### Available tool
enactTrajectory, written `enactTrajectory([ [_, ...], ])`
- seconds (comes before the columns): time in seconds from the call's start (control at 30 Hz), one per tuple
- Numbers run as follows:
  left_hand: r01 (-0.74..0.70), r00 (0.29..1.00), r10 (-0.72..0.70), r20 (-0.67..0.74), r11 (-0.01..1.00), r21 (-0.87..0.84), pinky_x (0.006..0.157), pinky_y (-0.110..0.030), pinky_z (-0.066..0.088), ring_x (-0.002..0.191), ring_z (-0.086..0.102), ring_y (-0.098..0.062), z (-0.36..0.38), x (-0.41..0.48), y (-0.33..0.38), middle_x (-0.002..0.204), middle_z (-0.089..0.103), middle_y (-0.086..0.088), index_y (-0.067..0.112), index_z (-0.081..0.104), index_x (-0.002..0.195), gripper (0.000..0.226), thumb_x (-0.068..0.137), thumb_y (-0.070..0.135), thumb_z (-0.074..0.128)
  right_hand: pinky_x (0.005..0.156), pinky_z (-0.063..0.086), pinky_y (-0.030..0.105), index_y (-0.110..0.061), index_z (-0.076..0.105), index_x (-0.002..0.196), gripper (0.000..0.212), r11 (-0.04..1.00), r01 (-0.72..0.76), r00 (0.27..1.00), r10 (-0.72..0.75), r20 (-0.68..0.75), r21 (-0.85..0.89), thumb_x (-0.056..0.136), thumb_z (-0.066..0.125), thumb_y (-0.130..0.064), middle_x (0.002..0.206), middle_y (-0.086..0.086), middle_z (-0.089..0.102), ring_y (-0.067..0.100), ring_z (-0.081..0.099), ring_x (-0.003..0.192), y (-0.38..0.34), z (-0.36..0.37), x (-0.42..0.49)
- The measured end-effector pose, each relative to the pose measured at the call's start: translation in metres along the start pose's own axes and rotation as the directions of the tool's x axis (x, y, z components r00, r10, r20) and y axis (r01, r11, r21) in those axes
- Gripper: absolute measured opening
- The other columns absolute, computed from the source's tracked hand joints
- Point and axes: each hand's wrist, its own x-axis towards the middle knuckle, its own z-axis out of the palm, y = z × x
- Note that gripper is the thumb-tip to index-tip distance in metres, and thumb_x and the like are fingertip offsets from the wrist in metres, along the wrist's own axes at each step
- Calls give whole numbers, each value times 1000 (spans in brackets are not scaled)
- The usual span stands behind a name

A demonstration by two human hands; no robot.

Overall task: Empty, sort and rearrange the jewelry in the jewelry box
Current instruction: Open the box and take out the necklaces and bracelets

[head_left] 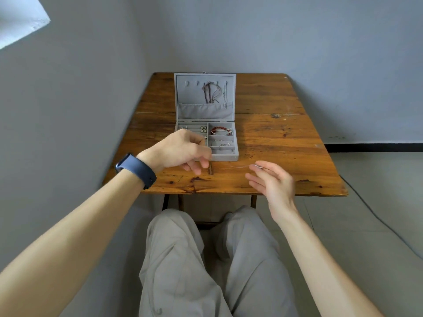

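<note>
The right hand's thumb and forefinger tips (261,167) are pinched on the small clasp end of a thin silver chain (240,166). The other fingers of the right hand (273,183) are spread loosely. The chain runs left from the pinch, low over the worn brown wooden table (286,133), and fades from sight just short of the left hand (180,149).

That hand's fingers (198,167) curl downward with the tips close together. Whether they hold the chain's far end cannot be told.

Just beyond both hands, the open grey velvet-lined jewelry box (225,157) has a red braided bracelet (217,129) in its far right compartment and dark cords (208,92) hung in the lid.

This looks like the emptying stage. To do it well, the chain should probably be stretched straight and lowered onto bare wood near the box, apart from other pieces, with the clasp released last so it does not knot.
</note>
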Motion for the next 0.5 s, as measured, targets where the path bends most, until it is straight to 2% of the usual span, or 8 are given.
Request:
enactTrajectory([
  [0.13, -79, 983, 48, -178, 982, -170, 70, -34, 53, 74, 75, -26, 13, 6, -3, 79, 76, -9, 18, 49, 63, 25, 80, 13, 67, 77, 61, 29, -7, 73, 109, 18, 959, -92, 995, 102, -23, 269, 91, 68, -5, 102, 12, 77, 26, 75, 95, -3, 0, -2],
  [0.23, -144, 959, 90, -269, 971, -189, 69, -37, 56, 70, 75, -26, 17, 9, -8, 73, 74, -10, 17, 49, 67, 16, 74, 16, 64, 83, 61, 32, -6, 72, 110, 21, 931, -106, 989, 134, -57, 350, 89, 72, -6, 103, 14, 77, 26, 75, 97, -3, 1, -2],
  [0.33, -180, 946, 134, -296, 974, -135, 61, -22, 53, 64, 72, -19, 21, 9, -12, 69, 73, -5, 17, 57, 80, 6, 78, 13, 61, 79, 61, 28, -7, 73, 109, 23, 928, -103, 988, 138, -73, 358, 87, 73, 0, 102, 14, 77, 25, 75, 96, -2, 3, -1],
  [0.4, -192, 929, 170, -328, 981, -34, 57, -11, 47, 61, 67, -6, 22, 8, -14, 67, 73, 1, 22, 63, 87, 13, 79, 13, 59, 77, 61, 27, -7, 73, 108, 23, 912, -128, 981, 174, -84, 390, 86, 72, 1, 101, 14, 77, 25, 75, 95, -2, 5, 0],
  [0.5, -205, 887, 202, -416, 978, 38, 54, -6, 41, 61, 62, 2, 22, 6, -16, 69, 73, 7, 27, 67, 85, 17, 80, 13, 58, 74, 60, 26, -5, 73, 107, 21, 887, -170, 969, 230, -91, 430, 87, 71, 1, 102, 15, 76, 25, 75, 95, -1, 6, 3],
])
